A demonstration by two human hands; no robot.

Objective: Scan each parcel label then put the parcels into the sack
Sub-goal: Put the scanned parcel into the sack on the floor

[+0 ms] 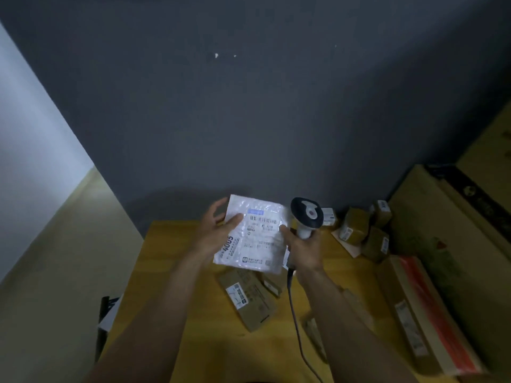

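Dark grey wall fills the background, and below it stands a yellow wooden tabletop (177, 272) strewn with post. Lifted clear of the wood above the tabletop's far edge is a white plastic mailer parcel (257, 251), its printed barcode label (262, 220) facing the camera. The left hand (218, 230) pinches the parcel's left edge, thumb across the front and fingers behind. The right hand (304, 251) is wrapped round the pale handle of a dark blue and white handheld scanner (307, 214), whose head stands just beside the parcel's right edge. One fingertip of that hand seems to touch the parcel.

I judge the scan of this parcel to be the step in hand, with its drop into the sack yet to come. Plenty is left besides. A flat brown cardboard parcel (246, 299) lies mid-tabletop, and tape-wrapped brown parcels (356, 225) cluster at the far right corner. A long carton with orange-red tape (420, 313) lies along the right edge. Whether any of these has been scanned cannot be told.

No sack is in view, so nothing shows how many parcels have gone in. Which way the scanner's window faces is unclear. Its dark cable (293, 316) runs toward the near edge and is cut off there. The label's print is too blurred to read, and something lies half hidden under the right forearm.
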